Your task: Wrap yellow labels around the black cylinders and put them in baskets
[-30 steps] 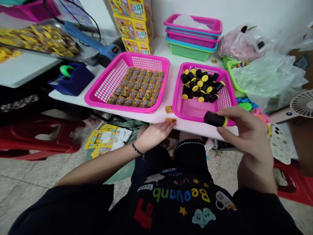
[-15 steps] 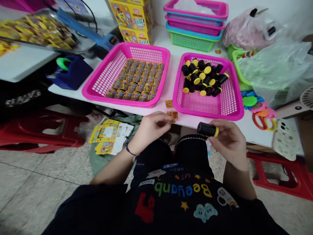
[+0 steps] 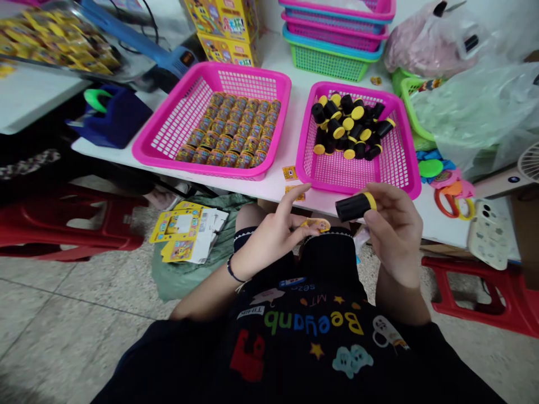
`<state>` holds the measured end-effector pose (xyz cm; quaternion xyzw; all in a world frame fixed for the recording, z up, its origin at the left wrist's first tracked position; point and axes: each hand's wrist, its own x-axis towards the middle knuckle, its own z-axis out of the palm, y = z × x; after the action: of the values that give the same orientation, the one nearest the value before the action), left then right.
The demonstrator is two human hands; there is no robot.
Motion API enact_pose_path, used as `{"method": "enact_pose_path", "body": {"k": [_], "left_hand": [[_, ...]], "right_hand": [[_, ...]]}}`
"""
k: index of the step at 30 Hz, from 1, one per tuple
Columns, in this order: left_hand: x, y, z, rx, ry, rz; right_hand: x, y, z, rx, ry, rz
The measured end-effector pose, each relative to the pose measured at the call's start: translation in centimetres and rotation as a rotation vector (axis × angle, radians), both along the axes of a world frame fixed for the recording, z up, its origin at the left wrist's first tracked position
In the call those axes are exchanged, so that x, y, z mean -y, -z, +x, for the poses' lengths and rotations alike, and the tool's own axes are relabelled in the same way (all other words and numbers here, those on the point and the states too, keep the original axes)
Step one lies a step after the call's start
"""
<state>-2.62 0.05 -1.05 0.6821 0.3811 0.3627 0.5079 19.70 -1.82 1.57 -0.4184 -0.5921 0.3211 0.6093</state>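
Black cylinder with yellow cap: held by the right hand, fingers closed around the capped end, bare end pointing at the other hand. Left hand pinched a yellow printed piece between thumb and fingers, index finger raised. Both were over the lap, just off the desk edge; cylinder and piece near each other, not touching.

Progress, judged from the layout: a good part done. Left pink basket had printed cylinders packed side by side in neat rows, with bare mesh left along its left side. Right pink basket had a loose heap of plain black cylinders, apparently the ones left. The one in hand looked plain too, no print on it that I could see. Two more printed pieces lay on the desk between the baskets, the nearer one partly behind the raised finger.

Around: blue tape dispenser and blue tool left; yellow boxes and stacked baskets at the back; filled plastic bags, scissors, phone-like item and fan right. Flattened yellow cardboard lay below the desk. Nothing stood between the two hands; basket rims were the closest obstacles, bags crowded only the far right.
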Motion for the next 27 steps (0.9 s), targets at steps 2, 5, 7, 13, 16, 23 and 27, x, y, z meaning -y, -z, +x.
{"method": "enact_pose_path", "body": {"k": [2,5,7,13,16,23,27], "left_hand": [[0.2,0.0,0.0,-0.009,0.03,0.067],[0.2,-0.1,0.2,-0.041,0.049,0.184],[0.2,-0.1,0.3,-0.073,0.056,0.27],[0.2,0.1,0.0,-0.042,0.026,0.396],[0.7,0.1,0.0,0.057,0.01,0.352],[2.3,-0.1,2.6,0.392,-0.232,0.223],[2.3,-0.3,3.8,0.489,-0.366,0.195]], "right_hand": [[0.0,-0.5,-0.2,0.002,-0.034,-0.011],[0.1,-1.3,-0.7,0.059,-0.115,-0.035],[0.1,-1.6,-1.0,0.087,-0.165,-0.039],[-0.5,-1.3,-1.1,0.112,-0.238,0.008],[-0.5,-1.2,-0.7,0.156,-0.197,0.018],[-0.2,-0.4,-1.4,0.04,-0.098,0.018],[0.2,-0.3,-2.4,-0.035,-0.04,0.04]]}}
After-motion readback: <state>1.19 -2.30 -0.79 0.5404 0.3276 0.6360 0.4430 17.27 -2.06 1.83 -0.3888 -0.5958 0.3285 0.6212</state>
